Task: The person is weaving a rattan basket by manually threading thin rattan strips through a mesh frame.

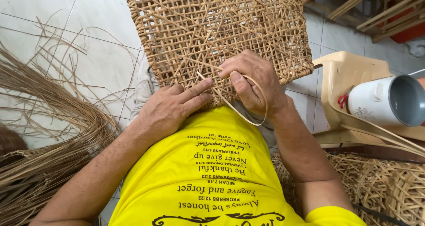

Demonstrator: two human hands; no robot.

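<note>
A woven cane panel (pixel 212 29) is propped on the lap, and its near edge is where the work is being done. A thin cane strip (pixel 248 115) is pinched between the thumb and fingers of the right hand (pixel 254 82), right at that near edge; the strip loops down below the panel and curls back up. The left hand (pixel 170 106) is laid flat against the panel's near edge, just beside the right hand, with the fingers stretched out and nothing held in them. For this bit to be done well, the panel should be kept still by the flat hand, and the strip should be pulled snug but not hard, so it is not snapped or kinked. The loop should be kept smooth. A big pile of loose cane strips (pixel 48 133) is lying on the floor to the left of the panel, and a white mug (pixel 387 99) is resting on a cream plastic stool (pixel 343 73) to the right of it.
</note>
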